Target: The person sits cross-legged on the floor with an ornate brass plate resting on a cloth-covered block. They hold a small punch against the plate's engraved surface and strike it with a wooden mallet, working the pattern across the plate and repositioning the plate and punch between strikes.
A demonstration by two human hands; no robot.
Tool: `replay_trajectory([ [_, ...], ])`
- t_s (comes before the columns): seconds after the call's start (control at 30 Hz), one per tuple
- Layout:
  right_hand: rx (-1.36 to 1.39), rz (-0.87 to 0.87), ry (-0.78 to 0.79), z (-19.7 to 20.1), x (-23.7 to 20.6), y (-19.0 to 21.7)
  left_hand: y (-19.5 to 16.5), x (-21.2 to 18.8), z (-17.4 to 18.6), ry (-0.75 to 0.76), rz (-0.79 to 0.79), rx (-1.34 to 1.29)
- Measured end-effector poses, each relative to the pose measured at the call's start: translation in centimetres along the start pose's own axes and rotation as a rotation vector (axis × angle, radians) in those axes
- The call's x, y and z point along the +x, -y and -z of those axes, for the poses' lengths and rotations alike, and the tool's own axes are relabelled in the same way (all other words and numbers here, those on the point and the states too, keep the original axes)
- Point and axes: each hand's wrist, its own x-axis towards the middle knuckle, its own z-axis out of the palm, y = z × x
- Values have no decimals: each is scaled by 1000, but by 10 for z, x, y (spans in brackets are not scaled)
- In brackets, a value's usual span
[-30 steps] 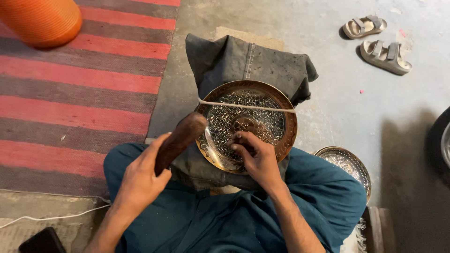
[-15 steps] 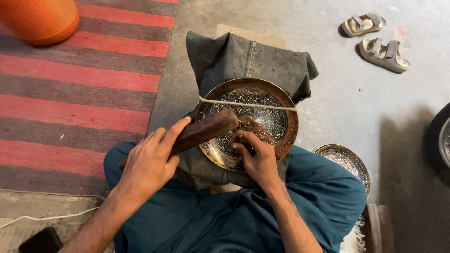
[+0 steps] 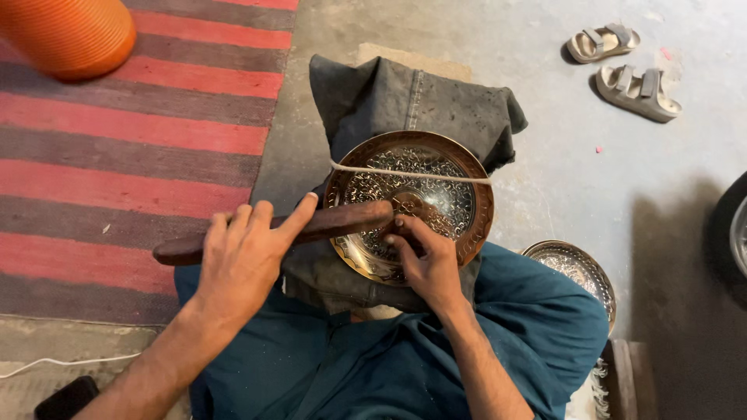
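An engraved brass plate (image 3: 459, 167) rests on a dark grey cloth pad (image 3: 405, 97) on my lap, held by a pale cord (image 3: 412, 173) across its upper part. My left hand (image 3: 245, 260) grips a long brown wooden mallet (image 3: 334, 222), lying almost level, its head over the plate's left side. My right hand (image 3: 424, 260) rests on the plate's lower middle with fingers pinched around a small tool that is mostly hidden, right by the mallet's head.
A second engraved plate (image 3: 572, 268) lies on the concrete floor by my right knee. A red-striped rug (image 3: 117, 155) covers the left, with an orange ribbed vessel (image 3: 66, 35) at its far end. Two sandals (image 3: 618, 66) lie far right. A white cable (image 3: 47, 364) runs near left.
The mallet has swung down from a raised tilt to nearly level, its head now at the tool in my right hand. The right hand has stayed on the plate.
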Motion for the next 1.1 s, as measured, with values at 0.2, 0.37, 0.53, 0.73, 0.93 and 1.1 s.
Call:
replay_trajectory([
  [0.2, -1, 42, -17, -2, -2, -3, 0, -3, 3, 246, 187, -488],
  [0.37, 7, 28, -28, -3, -4, -7, -4, -5, 0, 262, 183, -557],
  [0.53, -8, 45, -23, -4, -4, -10, -2, -4, -1, 133, 71, -402],
  [0.73, 5, 50, -21, -3, -5, -11, -5, 1, 0, 69, 101, -500],
  [0.93, -38, 47, -4, -2, -5, -14, -8, 1, 1, -23, -96, -13],
  [1.1, -5, 21, -18, -1, -4, -12, -9, 2, -3, -89, -70, -103],
])
